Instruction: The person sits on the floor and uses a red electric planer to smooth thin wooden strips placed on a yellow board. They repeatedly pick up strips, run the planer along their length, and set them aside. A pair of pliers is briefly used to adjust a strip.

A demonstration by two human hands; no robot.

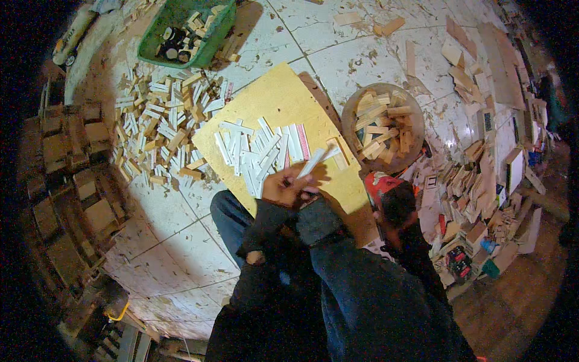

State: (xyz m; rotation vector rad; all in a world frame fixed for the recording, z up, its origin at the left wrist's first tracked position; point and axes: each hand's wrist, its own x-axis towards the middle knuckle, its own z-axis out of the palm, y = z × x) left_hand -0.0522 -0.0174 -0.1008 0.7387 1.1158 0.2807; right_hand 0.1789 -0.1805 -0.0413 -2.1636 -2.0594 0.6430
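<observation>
My left hand (282, 187) is over the yellow board (280, 90), its fingers closed around a white-faced wood strip (311, 162). The strip's far end points at a few bare wood pieces (341, 158) on the board's right side. Left of the hand lie more white-faced strips (248, 151), some loosely piled, some lined up side by side with a pink-edged one. To the right of the board, my right hand (394, 233) is wrapped around a red and black tool (381, 183), whose exact kind I cannot make out.
A round tub (417, 114) of wood blocks stands right of the board. A green crate (208, 51) with blocks and dark rolls stands at the far left, beyond a heap of wood strips (160, 130). Stacked wood (473, 187) and offcuts line the right side.
</observation>
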